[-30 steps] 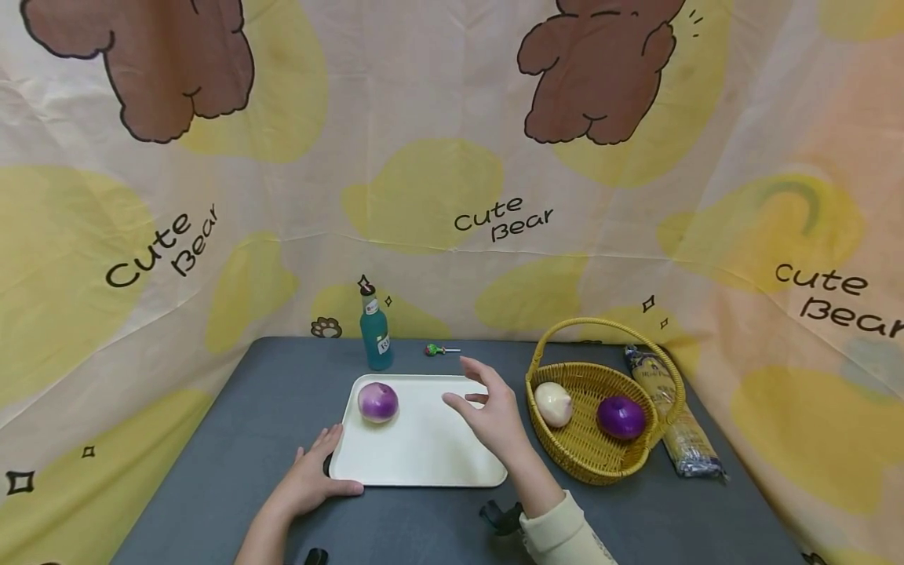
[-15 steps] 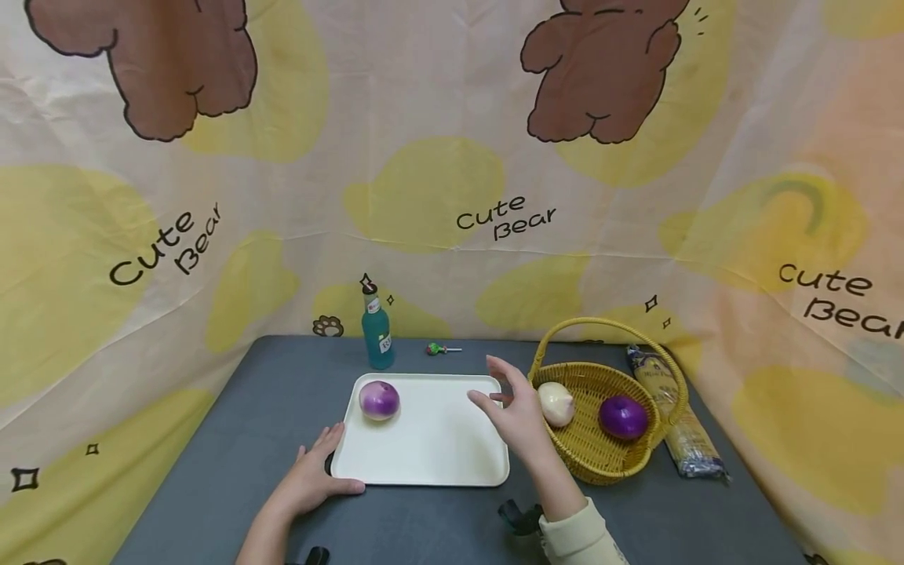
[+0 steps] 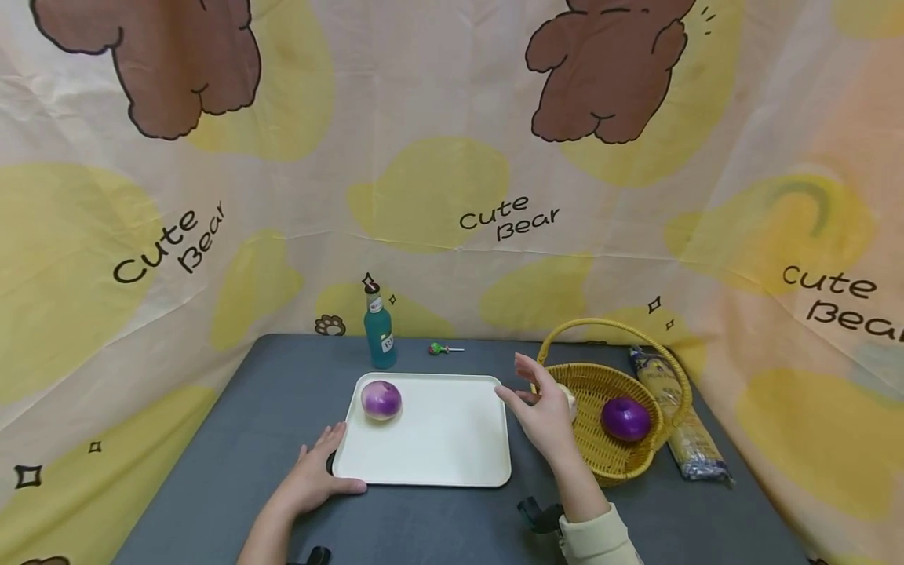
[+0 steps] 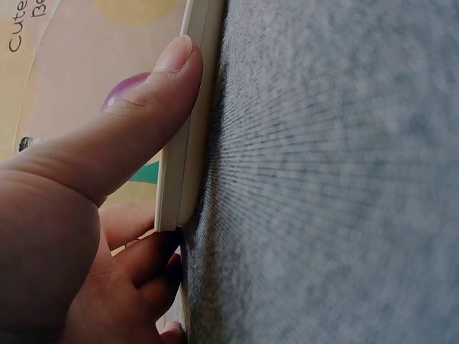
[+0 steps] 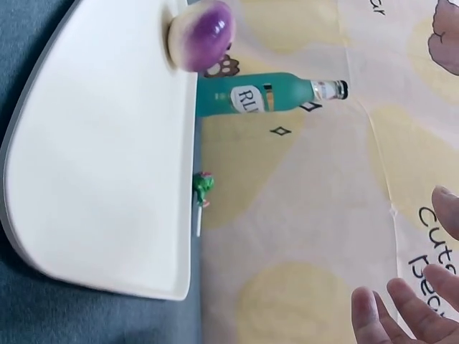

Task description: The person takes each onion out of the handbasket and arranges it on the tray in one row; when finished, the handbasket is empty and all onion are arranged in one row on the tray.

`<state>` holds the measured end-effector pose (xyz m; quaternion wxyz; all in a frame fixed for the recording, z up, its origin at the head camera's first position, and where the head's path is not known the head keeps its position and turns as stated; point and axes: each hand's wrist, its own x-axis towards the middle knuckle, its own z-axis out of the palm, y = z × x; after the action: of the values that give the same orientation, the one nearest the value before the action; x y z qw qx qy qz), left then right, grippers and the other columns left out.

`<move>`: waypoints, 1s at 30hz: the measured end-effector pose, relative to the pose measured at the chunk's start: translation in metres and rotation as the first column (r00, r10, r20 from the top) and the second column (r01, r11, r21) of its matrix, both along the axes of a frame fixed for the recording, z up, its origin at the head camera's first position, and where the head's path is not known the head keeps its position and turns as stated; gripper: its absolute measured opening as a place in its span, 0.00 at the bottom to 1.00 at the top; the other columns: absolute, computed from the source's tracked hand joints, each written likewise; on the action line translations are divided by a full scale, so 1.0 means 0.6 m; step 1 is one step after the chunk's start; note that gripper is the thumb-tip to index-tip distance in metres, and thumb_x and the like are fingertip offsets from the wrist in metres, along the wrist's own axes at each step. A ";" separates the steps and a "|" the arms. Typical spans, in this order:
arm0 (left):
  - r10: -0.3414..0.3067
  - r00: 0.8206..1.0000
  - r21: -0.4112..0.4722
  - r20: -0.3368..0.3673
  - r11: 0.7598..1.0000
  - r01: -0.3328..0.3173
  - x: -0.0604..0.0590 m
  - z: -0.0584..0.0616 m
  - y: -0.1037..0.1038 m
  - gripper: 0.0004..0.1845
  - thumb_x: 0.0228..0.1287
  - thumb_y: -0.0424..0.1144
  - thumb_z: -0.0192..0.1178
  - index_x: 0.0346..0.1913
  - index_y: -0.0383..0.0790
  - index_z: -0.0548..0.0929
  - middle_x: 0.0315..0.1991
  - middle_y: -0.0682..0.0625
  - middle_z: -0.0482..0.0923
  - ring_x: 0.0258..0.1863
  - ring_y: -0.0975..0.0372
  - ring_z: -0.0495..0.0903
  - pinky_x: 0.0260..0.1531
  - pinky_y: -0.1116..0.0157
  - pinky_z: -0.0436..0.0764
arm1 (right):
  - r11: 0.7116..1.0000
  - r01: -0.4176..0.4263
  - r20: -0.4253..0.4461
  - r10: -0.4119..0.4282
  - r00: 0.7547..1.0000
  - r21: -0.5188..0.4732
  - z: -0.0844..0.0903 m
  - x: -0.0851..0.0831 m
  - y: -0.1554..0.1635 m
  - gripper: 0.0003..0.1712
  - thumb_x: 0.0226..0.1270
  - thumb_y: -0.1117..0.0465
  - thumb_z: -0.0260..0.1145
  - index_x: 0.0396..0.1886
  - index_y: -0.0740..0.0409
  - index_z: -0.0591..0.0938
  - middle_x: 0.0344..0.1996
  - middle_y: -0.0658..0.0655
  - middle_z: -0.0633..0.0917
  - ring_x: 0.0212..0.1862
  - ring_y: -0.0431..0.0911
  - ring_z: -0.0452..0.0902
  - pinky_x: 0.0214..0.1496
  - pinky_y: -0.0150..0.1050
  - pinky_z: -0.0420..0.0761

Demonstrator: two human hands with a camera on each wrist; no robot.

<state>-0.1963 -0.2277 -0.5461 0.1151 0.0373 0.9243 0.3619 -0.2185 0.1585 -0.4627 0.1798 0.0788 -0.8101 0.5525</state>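
My left hand [image 3: 308, 479] holds the near left corner of a white tray [image 3: 438, 443], thumb along the front edge and fingers at the left side. In the left wrist view the thumb [image 4: 143, 115] lies against the tray's rim [image 4: 179, 172]. A purple-and-white onion [image 3: 381, 400] sits at the tray's far left. My right hand [image 3: 547, 416] is raised between the tray and a yellow wicker basket [image 3: 593, 463], fingers spread and holding nothing. It partly hides a white onion [image 3: 571, 402] in the basket. A dark purple onion [image 3: 625, 419] lies at the basket's right.
Behind the tray stands a teal bottle [image 3: 380, 337], with a lollipop [image 3: 439, 348] lying to its right. A long blue-and-gold plastic package [image 3: 688, 431] lies right of the basket, whose tall handle [image 3: 607, 321] arches over it. A printed cloth hangs behind the table.
My right hand has moved right, from above the tray's right side to the basket's left edge, now covering much of the white onion. The left hand stays at the tray corner.
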 end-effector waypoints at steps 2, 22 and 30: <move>-0.002 1.000 0.000 0.001 1.000 0.002 -0.001 0.001 0.000 0.67 0.41 0.57 0.81 0.79 0.32 0.54 0.79 0.33 0.51 0.79 0.38 0.44 0.72 0.31 0.34 | 1.000 0.018 -0.003 -0.018 1.000 0.006 0.001 -0.001 0.008 0.35 0.60 0.54 0.77 0.68 0.51 0.77 0.61 0.58 0.82 0.63 0.55 0.78 0.55 0.49 0.85; -0.009 1.000 -0.008 -0.007 1.000 0.009 -0.001 -0.001 0.000 0.67 0.40 0.58 0.81 0.79 0.31 0.54 0.78 0.32 0.52 0.79 0.37 0.44 0.71 0.30 0.34 | 0.994 0.099 0.163 -0.091 0.982 -0.041 -0.003 0.000 0.093 0.36 0.63 0.51 0.75 0.69 0.52 0.75 0.64 0.60 0.79 0.66 0.55 0.74 0.63 0.49 0.81; -0.016 1.000 -0.013 -0.011 1.000 0.016 -0.001 0.000 0.000 0.67 0.41 0.57 0.81 0.79 0.32 0.54 0.78 0.32 0.51 0.79 0.38 0.44 0.71 0.29 0.35 | 0.994 0.105 0.183 -0.099 0.978 -0.022 -0.024 -0.011 0.122 0.35 0.66 0.52 0.73 0.70 0.56 0.73 0.67 0.64 0.76 0.69 0.58 0.70 0.69 0.57 0.74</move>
<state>-0.1969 -0.2274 -0.5462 0.1129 0.0460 0.9269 0.3550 -0.2252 0.2319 -0.4768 0.1345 -0.0165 -0.8173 0.5601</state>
